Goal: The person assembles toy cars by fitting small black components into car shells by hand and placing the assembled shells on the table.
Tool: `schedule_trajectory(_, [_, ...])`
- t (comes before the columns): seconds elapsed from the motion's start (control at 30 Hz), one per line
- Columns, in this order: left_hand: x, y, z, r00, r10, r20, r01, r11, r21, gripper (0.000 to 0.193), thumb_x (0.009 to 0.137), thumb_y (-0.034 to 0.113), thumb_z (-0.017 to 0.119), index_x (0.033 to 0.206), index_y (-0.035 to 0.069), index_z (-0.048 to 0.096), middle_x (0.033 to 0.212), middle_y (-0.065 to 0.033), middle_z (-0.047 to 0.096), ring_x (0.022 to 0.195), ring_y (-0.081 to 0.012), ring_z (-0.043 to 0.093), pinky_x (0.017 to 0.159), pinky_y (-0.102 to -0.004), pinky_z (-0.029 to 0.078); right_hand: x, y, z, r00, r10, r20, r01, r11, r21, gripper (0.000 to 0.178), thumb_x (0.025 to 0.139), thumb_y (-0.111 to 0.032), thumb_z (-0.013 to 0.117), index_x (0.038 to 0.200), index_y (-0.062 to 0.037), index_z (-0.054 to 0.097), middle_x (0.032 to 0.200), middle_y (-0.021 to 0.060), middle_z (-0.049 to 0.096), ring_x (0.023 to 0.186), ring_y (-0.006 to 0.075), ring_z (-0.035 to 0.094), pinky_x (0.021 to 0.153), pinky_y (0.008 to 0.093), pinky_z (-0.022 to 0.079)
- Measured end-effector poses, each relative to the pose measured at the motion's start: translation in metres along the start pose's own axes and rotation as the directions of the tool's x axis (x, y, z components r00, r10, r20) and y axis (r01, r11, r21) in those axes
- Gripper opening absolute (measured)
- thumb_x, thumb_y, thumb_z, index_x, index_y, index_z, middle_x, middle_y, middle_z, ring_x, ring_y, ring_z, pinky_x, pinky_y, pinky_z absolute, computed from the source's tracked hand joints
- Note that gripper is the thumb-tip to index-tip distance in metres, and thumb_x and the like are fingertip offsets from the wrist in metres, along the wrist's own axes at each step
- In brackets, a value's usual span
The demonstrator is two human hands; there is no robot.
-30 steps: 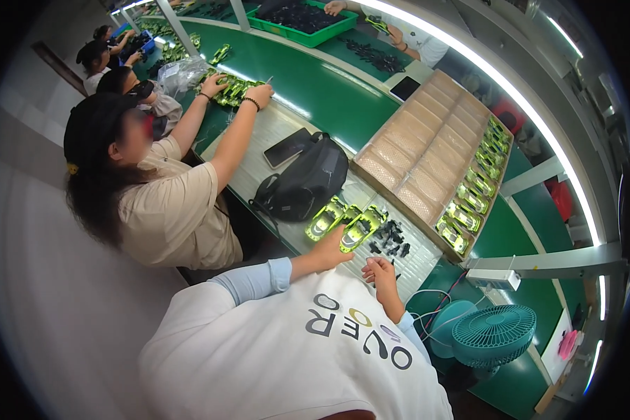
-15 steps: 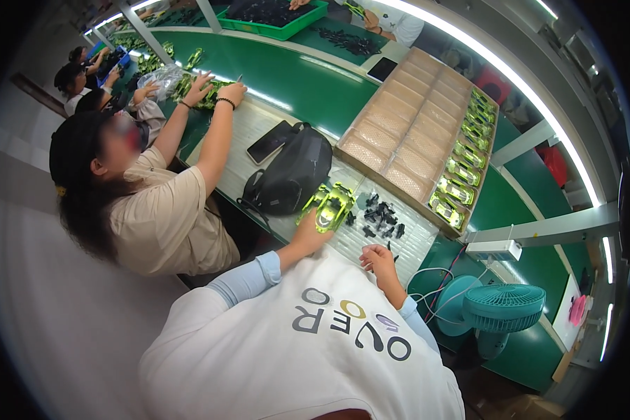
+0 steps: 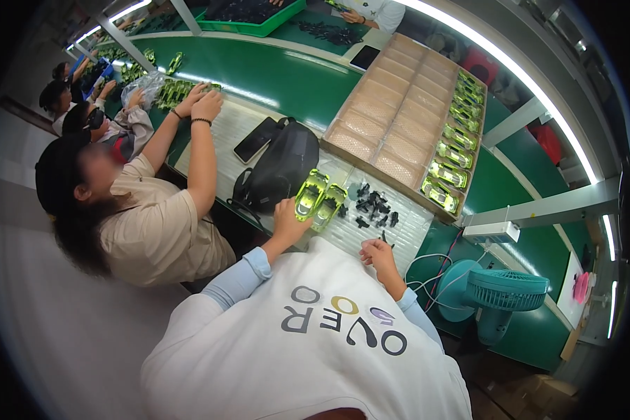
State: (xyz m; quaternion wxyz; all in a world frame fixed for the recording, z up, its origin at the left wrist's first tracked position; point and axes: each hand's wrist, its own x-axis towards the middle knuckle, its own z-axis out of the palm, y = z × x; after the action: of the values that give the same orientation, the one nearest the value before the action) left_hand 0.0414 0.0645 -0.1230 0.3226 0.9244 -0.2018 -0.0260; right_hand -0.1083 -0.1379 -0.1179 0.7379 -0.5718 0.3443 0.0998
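My left hand (image 3: pixel 289 221) is closed on a shiny yellow-green toy car body (image 3: pixel 311 194), its fingers at the near end. A second yellow-green car body (image 3: pixel 330 205) lies right beside it, over the pale ribbed mat (image 3: pixel 411 233). To the right, my right hand (image 3: pixel 378 253) is closed, thumb and fingertips pinched together. A thin dark stick shows by those fingertips; whether they grip it I cannot make out. Just beyond this hand lies a loose pile of small black plastic parts (image 3: pixel 372 203).
A black bag (image 3: pixel 281 168) and a phone (image 3: pixel 256 138) lie left of the cars. Beyond stands a compartmented box (image 3: pixel 392 105), its right column holding yellow-green cars (image 3: pixel 456 154). A teal fan (image 3: pixel 505 290) stands at right. A co-worker (image 3: pixel 154 210) sits close on my left.
My left hand and its car body have shifted left, and the two bodies now sit more clearly side by side. The co-worker's hands have come together. The whole view has shifted slightly.
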Motion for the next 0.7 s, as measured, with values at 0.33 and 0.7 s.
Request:
schedule_trajectory(0.33, [0.058,0.040,0.016,0.933,-0.292,0.212,0.350,0.878,-0.328,0.052,0.060,0.036,0.065,0.084,-0.005,0.046,0.081,-0.0204,0.054,0.077,-0.0304,0.054,0.066,-0.0358,0.042,-0.001,-0.001,-0.004,1.000,-0.005,-0.005,0.005,0.999,0.050,0.013,0.076,-0.015,0.051,0.081,-0.0028,0.053,0.067,0.0063,0.055,0.053,0.0112,0.050,0.046,0.0211,0.039])
schedule_trajectory(0.7, [0.065,0.046,0.007,0.964,-0.238,0.118,0.265,0.866,-0.425,0.043,0.061,0.031,0.066,0.078,-0.003,0.045,0.071,-0.0150,0.053,0.065,-0.0267,0.053,0.058,-0.0338,0.041,-0.003,0.008,-0.013,0.998,0.034,-0.060,-0.027,0.994,0.110,0.013,0.073,-0.016,0.055,0.079,-0.0051,0.053,0.066,0.0046,0.055,0.052,0.0096,0.049,0.045,0.0197,0.037])
